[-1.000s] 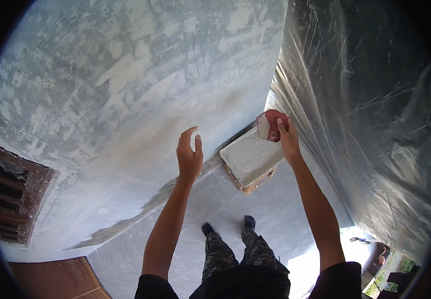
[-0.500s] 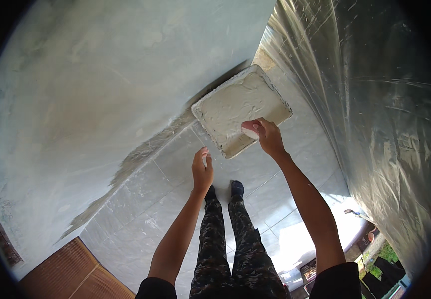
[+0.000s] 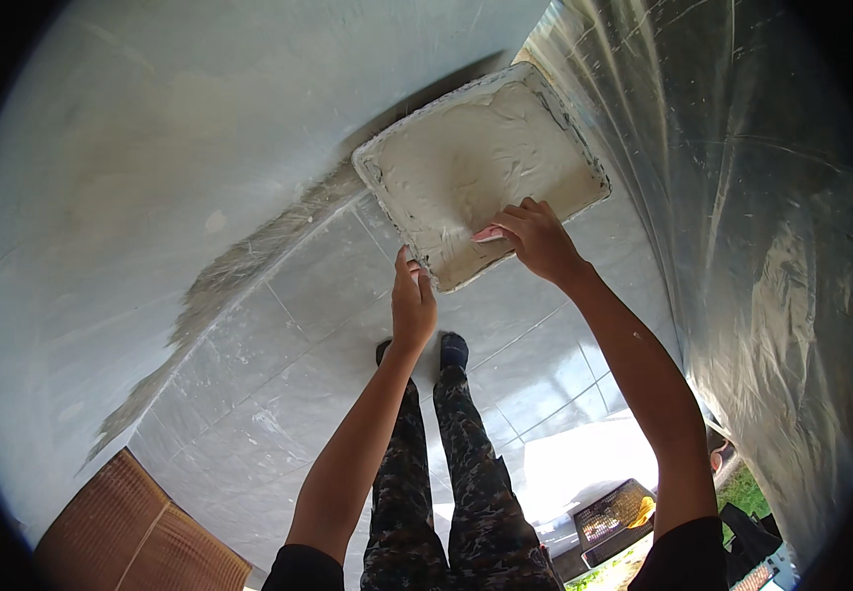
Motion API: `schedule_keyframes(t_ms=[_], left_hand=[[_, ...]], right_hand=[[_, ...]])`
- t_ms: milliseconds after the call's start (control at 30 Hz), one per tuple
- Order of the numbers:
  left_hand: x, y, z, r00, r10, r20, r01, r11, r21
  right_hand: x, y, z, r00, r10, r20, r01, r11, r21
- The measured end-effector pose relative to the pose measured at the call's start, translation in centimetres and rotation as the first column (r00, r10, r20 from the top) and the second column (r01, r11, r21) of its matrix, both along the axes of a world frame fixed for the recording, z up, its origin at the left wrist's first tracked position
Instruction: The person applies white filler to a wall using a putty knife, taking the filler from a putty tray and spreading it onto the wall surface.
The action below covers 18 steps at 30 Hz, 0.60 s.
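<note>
Head view
Fingers: my right hand [image 3: 537, 236] pinches a pink scraper [image 3: 488, 234]; left hand [image 3: 412, 305] pressed together at the tray's near rim.
Plaster tray [image 3: 387, 158]: at wall foot, full.
Risk: I judge scraper digging hard tips tray, spilling plaster on tiled floor [image 3: 298, 345].

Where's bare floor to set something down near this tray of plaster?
Bare tiled floor lies left of the legs, between the wall and the cardboard. Crowded at the plaster tray, where both hands, left hand and right hand, meet.
</note>
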<state>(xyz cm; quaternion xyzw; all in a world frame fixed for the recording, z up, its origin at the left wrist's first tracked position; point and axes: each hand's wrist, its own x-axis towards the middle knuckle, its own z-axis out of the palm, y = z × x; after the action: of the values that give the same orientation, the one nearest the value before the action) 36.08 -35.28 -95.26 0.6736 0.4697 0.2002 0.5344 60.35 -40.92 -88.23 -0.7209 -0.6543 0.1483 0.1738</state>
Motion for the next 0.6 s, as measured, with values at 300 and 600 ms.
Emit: schedule_keyframes(t_ms=[300, 600], left_hand=[[-0.1, -0.6, -0.6, 0.999, 0.026, 0.042, -0.026, 1.000, -0.001], [0.1, -0.6, -0.8, 0.997, 0.055, 0.052, -0.054, 0.999, -0.005]], right_hand=[[0.7, 0.3, 0.3, 0.990, 0.084, -0.110, -0.091, 0.994, -0.057], [1.7, 4.1, 0.8, 0.944, 0.267, -0.193, -0.316, 0.901, -0.299]])
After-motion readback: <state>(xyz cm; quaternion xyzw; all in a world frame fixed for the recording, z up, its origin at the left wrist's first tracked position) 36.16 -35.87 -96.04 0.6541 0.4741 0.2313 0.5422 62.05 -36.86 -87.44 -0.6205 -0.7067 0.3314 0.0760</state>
